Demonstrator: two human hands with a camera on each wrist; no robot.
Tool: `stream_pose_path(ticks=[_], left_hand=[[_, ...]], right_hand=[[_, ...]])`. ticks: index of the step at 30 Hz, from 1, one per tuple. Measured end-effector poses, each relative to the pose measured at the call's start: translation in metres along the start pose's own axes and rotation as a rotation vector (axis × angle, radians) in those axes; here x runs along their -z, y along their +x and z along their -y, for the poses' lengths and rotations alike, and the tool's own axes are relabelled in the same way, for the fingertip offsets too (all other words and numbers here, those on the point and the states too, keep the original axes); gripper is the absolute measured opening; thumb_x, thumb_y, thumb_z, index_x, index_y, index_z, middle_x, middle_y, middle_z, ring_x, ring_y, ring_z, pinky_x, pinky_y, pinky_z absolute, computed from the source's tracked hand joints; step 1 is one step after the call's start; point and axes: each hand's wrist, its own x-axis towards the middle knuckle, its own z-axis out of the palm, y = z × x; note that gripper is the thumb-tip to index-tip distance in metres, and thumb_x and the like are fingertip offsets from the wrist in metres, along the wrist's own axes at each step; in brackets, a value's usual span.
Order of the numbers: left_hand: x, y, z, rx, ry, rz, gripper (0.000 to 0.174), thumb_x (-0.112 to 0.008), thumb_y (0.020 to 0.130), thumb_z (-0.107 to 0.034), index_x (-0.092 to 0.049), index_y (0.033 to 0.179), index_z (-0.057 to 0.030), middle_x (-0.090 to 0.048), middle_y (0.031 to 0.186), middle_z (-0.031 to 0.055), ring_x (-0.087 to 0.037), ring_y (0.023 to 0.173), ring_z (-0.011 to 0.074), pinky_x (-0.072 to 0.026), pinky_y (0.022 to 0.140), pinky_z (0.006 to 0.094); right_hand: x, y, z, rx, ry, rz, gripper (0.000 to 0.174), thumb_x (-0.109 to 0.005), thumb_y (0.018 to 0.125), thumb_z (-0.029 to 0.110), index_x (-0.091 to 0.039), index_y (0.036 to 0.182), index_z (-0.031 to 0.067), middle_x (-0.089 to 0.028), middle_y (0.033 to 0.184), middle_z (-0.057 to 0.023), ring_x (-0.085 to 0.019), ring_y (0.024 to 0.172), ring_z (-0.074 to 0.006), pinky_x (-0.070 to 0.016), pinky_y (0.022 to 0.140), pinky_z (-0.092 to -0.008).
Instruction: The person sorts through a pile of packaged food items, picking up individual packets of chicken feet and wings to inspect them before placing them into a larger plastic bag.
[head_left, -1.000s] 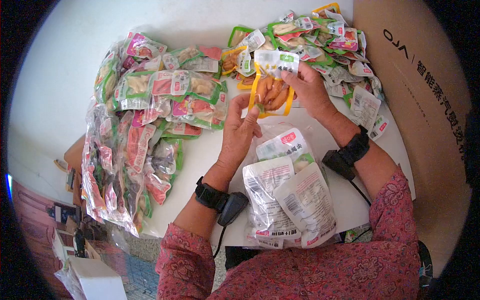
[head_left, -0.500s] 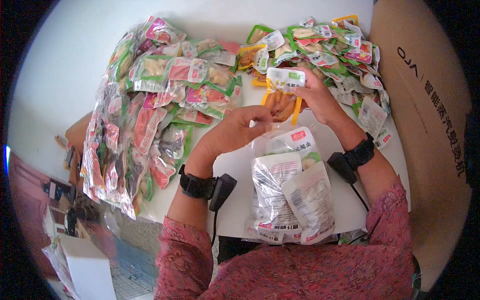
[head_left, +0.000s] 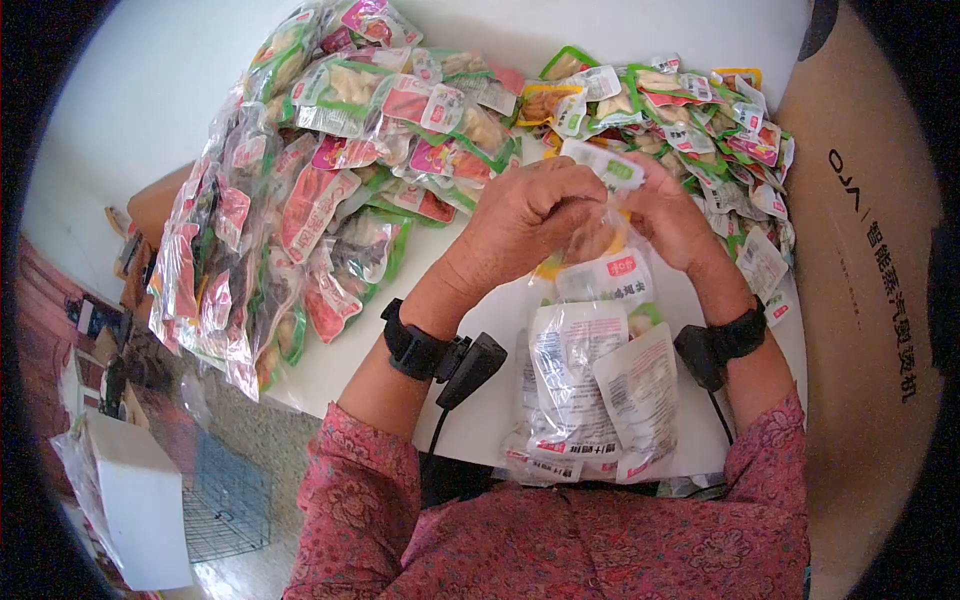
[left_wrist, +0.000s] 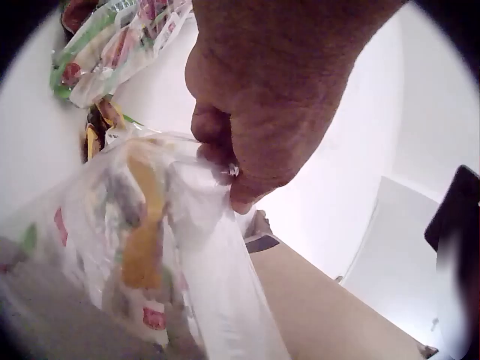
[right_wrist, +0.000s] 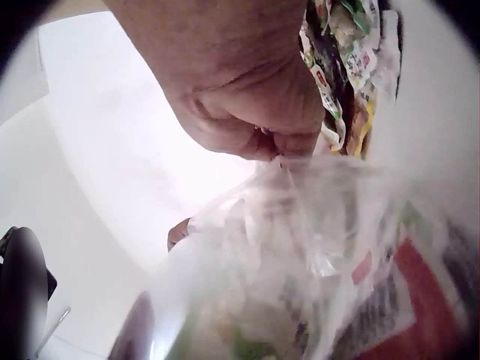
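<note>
A clear plastic bag stands before the person, filled with white-backed food packets. The left hand pinches its upper edge with thumb and fingers, and the plastic stretches down from the fingertips in the left wrist view. Opposite it, the right hand has curled fingers gripping the bag's rim. Between the hands, the white top of a yellow-edged food packet sticks up, its lower part behind the fingers and plastic. Yellow packaging shows through the bag in the left wrist view.
Large clear bags of food packets cover the left of the white table. A loose heap of packets lies at the back right. A big cardboard box walls off the right side. Beyond the left edge stands a white box.
The yellow-edged packet has moved down from in front of the hands to the bag's mouth. The left hand has let go of it and taken the bag's edge; the right hand has come lower.
</note>
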Motion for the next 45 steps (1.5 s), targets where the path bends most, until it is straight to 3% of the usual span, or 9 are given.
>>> stream_pose_path(ticks=[5, 12, 19, 22, 25, 27, 34, 38, 45], left_hand=[[-0.001, 0.003, -0.010, -0.086, 0.037, -0.060, 0.009, -0.059, 0.079, -0.003, -0.059, 0.087, -0.0036, -0.055, 0.077, 0.0054, -0.053, 0.072, 0.0156, -0.0418, 0.062, 0.0248], [0.001, 0.005, -0.018, -0.073, 0.104, -0.033, 0.011, -0.060, 0.077, -0.004, -0.060, 0.088, -0.0047, -0.055, 0.074, 0.0041, -0.052, 0.068, 0.0149, -0.0409, 0.059, 0.0251], [0.001, 0.006, -0.014, -0.098, 0.151, -0.037, 0.010, -0.060, 0.076, -0.003, -0.059, 0.086, -0.0040, -0.054, 0.070, 0.0053, -0.052, 0.064, 0.0157, -0.0399, 0.055, 0.0262], [0.002, 0.006, -0.014, -0.089, 0.183, -0.023, 0.009, -0.060, 0.076, -0.003, -0.058, 0.085, -0.0037, -0.054, 0.071, 0.0057, -0.052, 0.066, 0.0164, -0.0403, 0.056, 0.0264], [0.001, 0.004, -0.011, -0.073, 0.189, -0.025, 0.007, -0.060, 0.076, -0.003, -0.057, 0.083, -0.0033, -0.055, 0.072, 0.0060, -0.053, 0.068, 0.0174, -0.0409, 0.058, 0.0268], [0.000, 0.004, -0.009, -0.068, 0.175, -0.021, 0.007, -0.059, 0.076, -0.003, -0.057, 0.083, -0.0031, -0.055, 0.072, 0.0061, -0.053, 0.069, 0.0180, -0.0411, 0.059, 0.0272], [-0.005, 0.004, -0.001, -0.068, 0.131, -0.030, 0.007, -0.059, 0.076, -0.001, -0.055, 0.082, -0.0025, -0.056, 0.074, 0.0067, -0.053, 0.070, 0.0202, -0.0421, 0.062, 0.0290], [-0.016, 0.003, 0.003, -0.056, 0.168, -0.092, 0.006, -0.059, 0.075, -0.001, -0.054, 0.079, -0.0021, -0.056, 0.074, 0.0071, -0.054, 0.070, 0.0215, -0.0423, 0.063, 0.0299], [-0.024, 0.005, 0.000, -0.031, 0.176, -0.005, 0.005, -0.057, 0.076, -0.001, -0.053, 0.079, -0.0017, -0.056, 0.075, 0.0084, -0.054, 0.069, 0.0234, -0.0426, 0.062, 0.0301]], right_hand=[[0.021, 0.008, 0.010, 0.198, -0.035, -0.214, 0.044, -0.043, 0.081, 0.006, -0.034, 0.123, 0.0023, -0.056, 0.096, -0.0122, -0.061, 0.073, -0.0182, -0.0536, 0.056, -0.0289], [0.012, 0.001, 0.016, 0.104, -0.033, -0.056, 0.043, -0.044, 0.081, 0.005, -0.035, 0.123, 0.0022, -0.056, 0.095, -0.0119, -0.061, 0.071, -0.0174, -0.0536, 0.055, -0.0287], [0.016, 0.000, 0.022, 0.106, -0.068, -0.109, 0.038, -0.044, 0.080, 0.006, -0.040, 0.118, 0.0022, -0.057, 0.095, -0.0111, -0.061, 0.074, -0.0174, -0.0531, 0.056, -0.0290], [0.014, -0.001, 0.013, 0.030, -0.192, -0.007, 0.037, -0.045, 0.079, 0.005, -0.044, 0.116, 0.0029, -0.057, 0.096, -0.0094, -0.060, 0.076, -0.0162, -0.0524, 0.062, -0.0294], [0.009, -0.004, 0.006, -0.215, -0.366, 0.253, 0.036, -0.050, 0.080, 0.009, -0.046, 0.116, 0.0042, -0.058, 0.097, -0.0057, -0.059, 0.077, -0.0135, -0.0505, 0.069, -0.0271], [-0.002, -0.007, -0.004, -0.207, 0.007, 0.395, 0.037, -0.055, 0.082, 0.017, -0.046, 0.116, 0.0054, -0.058, 0.092, -0.0019, -0.057, 0.074, -0.0097, -0.0477, 0.066, -0.0223], [0.010, -0.005, 0.002, -0.257, -0.363, 0.377, 0.023, -0.060, 0.079, 0.020, -0.060, 0.095, 0.0047, -0.059, 0.081, 0.0009, -0.053, 0.070, -0.0071, -0.0438, 0.059, -0.0211], [-0.001, -0.007, -0.007, -0.026, -0.441, 0.596, 0.017, -0.063, 0.073, 0.016, -0.061, 0.085, 0.0043, -0.059, 0.079, 0.0005, -0.053, 0.072, -0.0078, -0.0438, 0.065, -0.0244], [-0.006, -0.010, -0.025, 0.002, -0.215, 0.799, 0.023, -0.063, 0.073, 0.017, -0.059, 0.088, 0.0009, -0.059, 0.086, -0.0050, -0.053, 0.079, -0.0125, -0.0427, 0.072, -0.0260]])
